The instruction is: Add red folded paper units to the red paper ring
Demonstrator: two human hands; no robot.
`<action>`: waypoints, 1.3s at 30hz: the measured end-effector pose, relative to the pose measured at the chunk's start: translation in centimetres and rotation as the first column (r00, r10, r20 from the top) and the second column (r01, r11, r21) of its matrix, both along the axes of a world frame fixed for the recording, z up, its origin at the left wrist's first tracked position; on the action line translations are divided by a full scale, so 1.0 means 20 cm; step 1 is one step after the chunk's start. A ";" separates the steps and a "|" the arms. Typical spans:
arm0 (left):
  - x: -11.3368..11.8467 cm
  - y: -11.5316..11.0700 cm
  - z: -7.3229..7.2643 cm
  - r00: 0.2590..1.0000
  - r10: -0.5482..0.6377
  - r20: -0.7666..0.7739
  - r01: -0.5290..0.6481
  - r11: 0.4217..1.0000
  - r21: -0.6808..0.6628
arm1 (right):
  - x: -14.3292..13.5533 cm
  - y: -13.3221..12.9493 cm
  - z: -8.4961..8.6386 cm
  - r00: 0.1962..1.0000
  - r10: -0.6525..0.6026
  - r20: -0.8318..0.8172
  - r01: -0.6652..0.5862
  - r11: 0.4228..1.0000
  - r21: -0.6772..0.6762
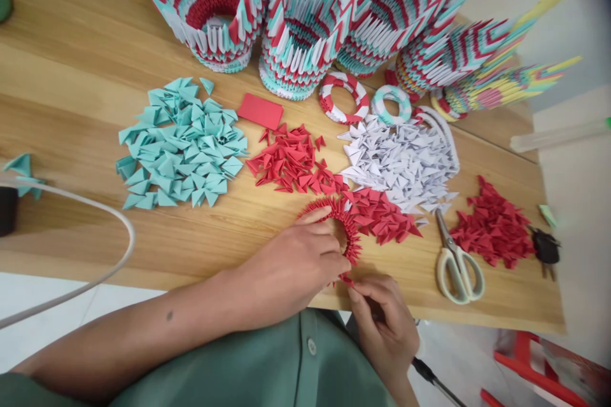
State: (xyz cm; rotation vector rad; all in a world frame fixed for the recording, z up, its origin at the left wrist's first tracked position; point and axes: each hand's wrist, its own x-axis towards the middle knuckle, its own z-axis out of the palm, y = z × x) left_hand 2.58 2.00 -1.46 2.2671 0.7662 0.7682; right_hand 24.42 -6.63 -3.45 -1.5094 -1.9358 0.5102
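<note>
Your left hand [300, 267] curled around the spiky red paper ring [352, 241] just below frame center, your right hand [387, 321] pinching a small red piece [347, 279] by its lower edge, turquoise pile [184, 146] left of center

Ok so your left hand [303, 267] is curled palm-down over the red folded-paper ring [353, 238], bare forearm [191, 311] slanting in; your right hand [386, 324] is by its near edge, thumb [361, 310] and index [376, 291] pinched.
</note>
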 end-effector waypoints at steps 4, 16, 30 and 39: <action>0.00 0.00 -0.01 1.000 0.003 0.012 -0.003 1.000 0.003 | 0.00 0.00 0.00 1.000 0.005 0.001 -0.005 1.000 -0.006; 0.01 -0.01 -0.02 0.999 -0.035 -0.005 0.035 0.999 -0.009 | -0.01 0.00 0.01 1.000 -0.005 0.010 0.005 1.000 -0.008; 0.01 0.00 -0.01 1.000 -0.017 0.009 0.017 1.000 0.000 | -0.01 0.01 0.02 0.998 0.021 0.056 -0.019 1.000 -0.024; 0.02 0.00 -0.01 1.000 0.002 0.006 -0.002 1.000 0.017 | -0.01 0.01 0.01 0.999 0.023 0.038 -0.022 0.999 -0.027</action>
